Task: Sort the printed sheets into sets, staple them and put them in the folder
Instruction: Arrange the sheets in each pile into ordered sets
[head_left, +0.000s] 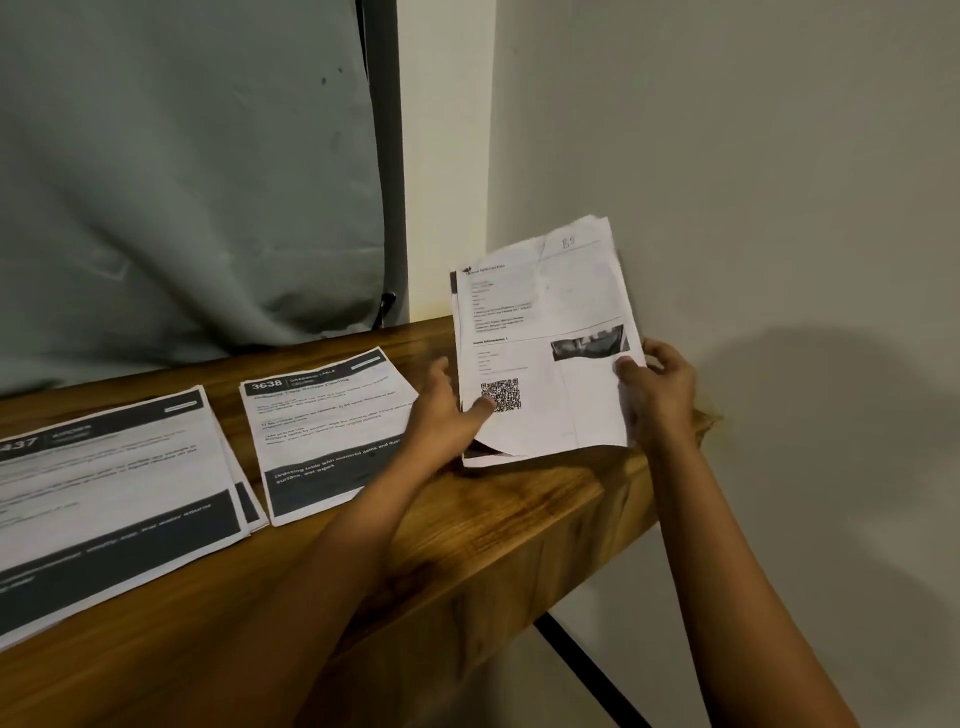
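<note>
Both forearms reach in from 6 o'clock across the worktop (493, 530). The left hand (441, 415) pinches the lower left corner of the bundle (545, 332), with the thumb on the front by the QR code and the fingers behind. The right hand (660, 389) has its grip closed on the right edge, thumb in front and fingers curled behind.

The bundle is tilted up at 3 o'clock, and its bottom edge rests on the worktop's end. The step looks like sorting. To do it well, peel only the top page with the left thumb, read its header, and keep the right grip firm so the rest stays squared. The lower corner is already curled, so it needs gentle handling.

The 3638 sheet (322, 431) lies flat at 9 o'clock of the bundle. A fanned stack (104, 493) lies beyond it toward 8 o'clock. No stapler or folder shows.
</note>
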